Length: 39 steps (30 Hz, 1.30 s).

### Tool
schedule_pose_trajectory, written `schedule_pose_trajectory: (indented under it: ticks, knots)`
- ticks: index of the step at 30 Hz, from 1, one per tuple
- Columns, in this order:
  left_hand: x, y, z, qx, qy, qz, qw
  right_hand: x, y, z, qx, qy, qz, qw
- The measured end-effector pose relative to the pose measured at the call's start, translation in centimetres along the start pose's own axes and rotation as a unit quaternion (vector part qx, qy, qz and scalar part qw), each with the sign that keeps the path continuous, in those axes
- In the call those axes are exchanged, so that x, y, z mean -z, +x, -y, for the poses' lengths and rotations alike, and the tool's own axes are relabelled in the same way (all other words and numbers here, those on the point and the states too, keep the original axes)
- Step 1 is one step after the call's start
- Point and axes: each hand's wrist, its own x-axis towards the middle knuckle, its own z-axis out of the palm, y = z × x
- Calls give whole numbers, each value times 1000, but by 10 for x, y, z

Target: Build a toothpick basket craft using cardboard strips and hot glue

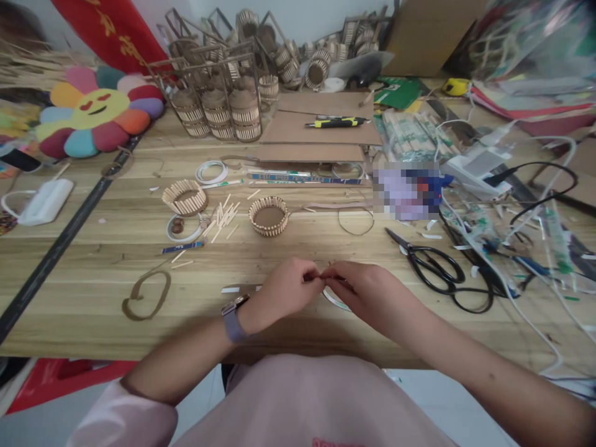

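Observation:
My left hand (291,287) and my right hand (361,284) meet over the front of the table, fingertips pinched together. Whatever lies between them is too small and covered to make out. A brown strip with a white end (239,288) sticks out to the left from behind my left hand. Under my right hand shows part of a white tape roll (338,300). Beyond my hands stands a round ring of small wooden sticks (269,216) with a brown base. Another stick ring (185,197) sits further left, near loose wooden sticks (223,218).
Black scissors (433,267) lie to the right, by white cables (470,239) and plastic scraps. A brown coiled strip (146,295) is at left. Farther back are a cardboard sheet (316,133) with a yellow-black cutter (338,123), stick lantern shapes (216,115) and a flower cushion (100,112).

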Motion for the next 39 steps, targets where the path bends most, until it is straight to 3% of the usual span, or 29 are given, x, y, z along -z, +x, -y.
schedule_pose_trajectory:
  ticks: [4,10,14,17,20,23,28,33,39]
  knots:
    - [6,-4,-9,-22,-15,-44,999,-10,-12,1,-8,102,-85,991]
    - [8,-9,-13,-34,-38,-90,995,-18,-20,4,-93,192,-207,955]
    - [9,-13,-17,-42,-61,-120,990,-29,-23,6,-97,162,-287,939]
    - [11,-14,-19,-27,-104,-118,987,-36,-28,5,-36,98,-357,928]
    - [20,-13,-14,2,-157,-128,979,-36,-38,-4,40,46,-331,942]
    - [35,-13,-8,29,-186,-190,963,-35,-46,-25,77,-13,-337,938]
    - [40,-18,-8,-22,-61,-83,994,-35,-47,-55,119,-131,-290,941]
    - [24,-20,-12,-129,112,-83,982,-15,-33,-28,125,-164,-365,908]
    - [26,-29,-11,-153,246,-90,953,-2,0,-2,199,-131,-244,940]
